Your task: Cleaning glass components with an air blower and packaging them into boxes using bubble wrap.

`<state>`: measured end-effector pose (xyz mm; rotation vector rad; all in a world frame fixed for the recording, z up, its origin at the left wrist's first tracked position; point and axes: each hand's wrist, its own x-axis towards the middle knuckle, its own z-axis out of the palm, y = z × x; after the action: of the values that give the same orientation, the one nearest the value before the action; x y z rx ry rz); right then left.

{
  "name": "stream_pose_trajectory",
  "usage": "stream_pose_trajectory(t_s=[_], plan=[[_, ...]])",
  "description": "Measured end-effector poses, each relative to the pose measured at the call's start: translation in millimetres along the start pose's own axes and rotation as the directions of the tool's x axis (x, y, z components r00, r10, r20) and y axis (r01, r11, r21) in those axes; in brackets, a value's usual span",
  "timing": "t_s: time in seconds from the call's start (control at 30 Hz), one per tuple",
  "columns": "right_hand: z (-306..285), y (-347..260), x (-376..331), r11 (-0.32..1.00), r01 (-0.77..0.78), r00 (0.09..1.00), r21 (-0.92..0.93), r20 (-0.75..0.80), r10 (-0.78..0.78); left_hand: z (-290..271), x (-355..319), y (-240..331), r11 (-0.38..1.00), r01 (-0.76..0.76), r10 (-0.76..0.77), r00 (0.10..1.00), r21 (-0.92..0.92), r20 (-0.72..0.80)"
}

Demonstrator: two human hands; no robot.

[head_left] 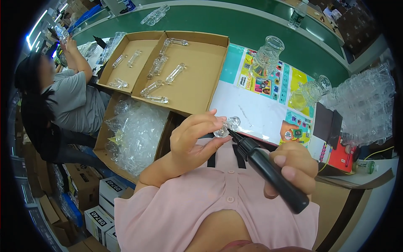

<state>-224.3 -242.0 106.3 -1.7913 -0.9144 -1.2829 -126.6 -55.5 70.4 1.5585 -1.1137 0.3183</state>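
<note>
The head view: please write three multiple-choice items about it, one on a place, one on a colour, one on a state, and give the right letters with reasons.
1. Where do the loose clear plastic tube pieces lie?
A. in the flat brown cardboard tray
B. on the green table
C. on the floor

2. What colour is the thick pen-shaped tool in the right hand?
A. white
B. black
C. red

3. How is the small clear plastic piece held?
A. lying free on the sheet
B. inside a bag
C. pinched in the left hand

Answers:
1 A, they rest spread over the tray's bottom.
2 B, its whole body is black.
3 C, fingers close around it.
</note>
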Motion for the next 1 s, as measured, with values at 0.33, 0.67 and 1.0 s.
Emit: stream_pose_trajectory(t_s=[0.33, 0.67, 1.0], plan=[[-9, 18, -7, 0.747, -0.630, 0.726, 0.210, -0.181, 0.663, 6, 4, 0, 0.995, -0.047, 0.052, 0.997, 0.092, -0.053], [-12, 78, -39, 0.097, -0.115, 0.017, 0.989, -0.095, 0.995, 34, 24, -55, 0.943, 0.291, -0.310, 0.944, 0.163, 0.111], [-24, 82, -71, 0.112, -0.074, 0.019, 0.991, -0.111, 0.994, 74, 31, -134, 0.647, -0.213, -0.159, 0.901, 0.732, 0.403]])
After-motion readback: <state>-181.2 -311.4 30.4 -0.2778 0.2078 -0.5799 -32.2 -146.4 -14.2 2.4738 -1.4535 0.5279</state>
